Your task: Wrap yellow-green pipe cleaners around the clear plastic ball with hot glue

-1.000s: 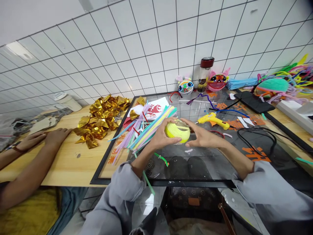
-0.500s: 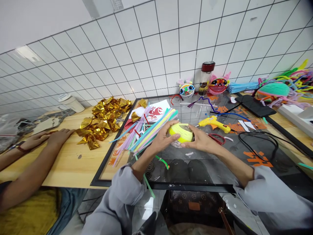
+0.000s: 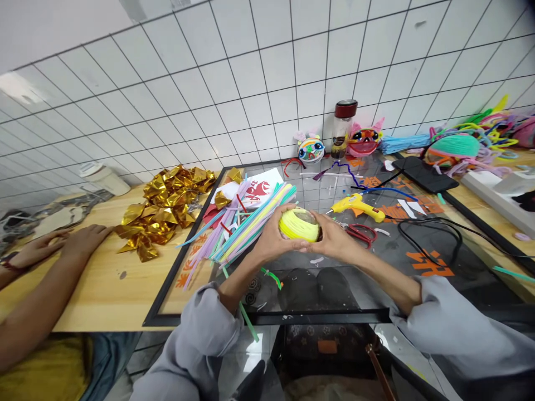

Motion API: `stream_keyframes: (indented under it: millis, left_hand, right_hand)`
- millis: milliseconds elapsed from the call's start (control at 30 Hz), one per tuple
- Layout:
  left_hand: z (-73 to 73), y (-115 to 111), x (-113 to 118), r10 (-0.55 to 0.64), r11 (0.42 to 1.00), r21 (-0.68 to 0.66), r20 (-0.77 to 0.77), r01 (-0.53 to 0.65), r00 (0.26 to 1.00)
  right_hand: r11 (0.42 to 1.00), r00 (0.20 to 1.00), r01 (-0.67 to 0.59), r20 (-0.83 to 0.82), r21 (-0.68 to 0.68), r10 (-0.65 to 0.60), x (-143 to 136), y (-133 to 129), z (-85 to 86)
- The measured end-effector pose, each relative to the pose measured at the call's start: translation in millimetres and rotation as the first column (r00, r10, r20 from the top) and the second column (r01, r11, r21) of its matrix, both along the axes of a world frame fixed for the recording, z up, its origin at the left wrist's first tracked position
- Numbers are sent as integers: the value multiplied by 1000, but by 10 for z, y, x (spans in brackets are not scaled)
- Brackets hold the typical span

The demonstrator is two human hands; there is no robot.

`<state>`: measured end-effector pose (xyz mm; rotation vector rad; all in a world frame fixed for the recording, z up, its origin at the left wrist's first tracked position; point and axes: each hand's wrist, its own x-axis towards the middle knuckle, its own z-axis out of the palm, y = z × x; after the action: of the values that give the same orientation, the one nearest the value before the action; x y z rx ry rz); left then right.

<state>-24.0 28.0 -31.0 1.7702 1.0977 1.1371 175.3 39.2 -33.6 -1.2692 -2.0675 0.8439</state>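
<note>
Between my two hands is a clear ball (image 3: 299, 224) partly covered with rows of yellow pipe cleaner. My left hand (image 3: 273, 236) wraps its left side, the thumb along the bottom. On the right side my right hand (image 3: 332, 238) curls round it, and the fingertips of both hands nearly meet below. A bundle of pastel pipe cleaners (image 3: 251, 228) lies just left of my left hand. To the right of my right hand rest a yellow glue gun (image 3: 358, 207) and red-handled scissors (image 3: 361, 234).
Two finished animal-face balls, a striped one (image 3: 311, 149) and a pink one (image 3: 364, 139), stand by a glass bottle (image 3: 343, 131) at the wall. Gold foil pieces (image 3: 167, 200) lie left, near another person's hands (image 3: 83, 242). A phone (image 3: 426, 174) and black cable (image 3: 455, 245) lie right.
The ball has turned a little in my hands, and my left thumb has slid down from its front to its lower edge. The whole view has shifted slightly.
</note>
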Motion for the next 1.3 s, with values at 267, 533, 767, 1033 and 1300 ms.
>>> stream_keyframes:
  millis: [267,533,767,1033,1300]
  left_hand:
    - [39,1,-15,23,1000,-14,9,-23,1000]
    - [84,-25,-47,-21,998,-64,13,22,1000]
    - [58,-5,-57,-51,993,-105,49,56,997]
    - [49,33,-66,-42,992,-115,79,51,996]
    - [37,20,-64,-37,991,-122,77,47,996]
  right_hand:
    - [925,910,309,212,221,-355,633,271,297]
    - [855,604,438,613,278,-509,792,464,96]
    - [840,637,491,563,231,-527,851,570,141]
    - [745,820,543,-54,388,-570,612,334,246]
    - [782,893,413,-41,466,-448,399,114,190]
